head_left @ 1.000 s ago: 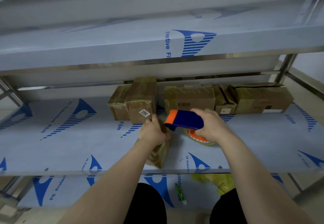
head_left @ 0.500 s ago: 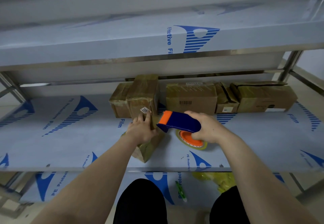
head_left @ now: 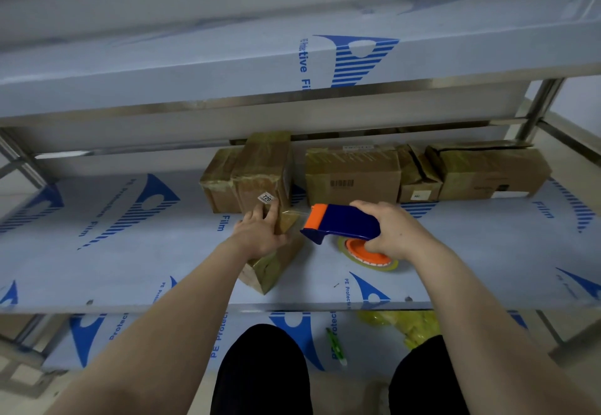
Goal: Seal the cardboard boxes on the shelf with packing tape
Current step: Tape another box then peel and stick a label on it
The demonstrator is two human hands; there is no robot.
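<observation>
The steel shelf (head_left: 97, 252), covered in blue-printed protective film, is seen to carry everything. A row of cardboard boxes (head_left: 353, 172) is lined along its back, most already glossy with tape. Nearer the front edge a small box (head_left: 270, 270) is set at an angle, its far end close to the row. It is judged light and fairly stiff, yet slick where taped. It is therefore best pinned from above with a flat palm, not squeezed at the sides, where thin card could buckle. The tape dispenser (head_left: 341, 222), blue with an orange nose, is held just right of the box, its roll (head_left: 367, 257) low over the shelf. Its handle is wrapped by the right hand (head_left: 393, 232). The left hand (head_left: 260, 235) is laid on the box top, fingers extended, nothing clasped. A short clear strip of tape (head_left: 292, 216) is stretched between nose and box.
</observation>
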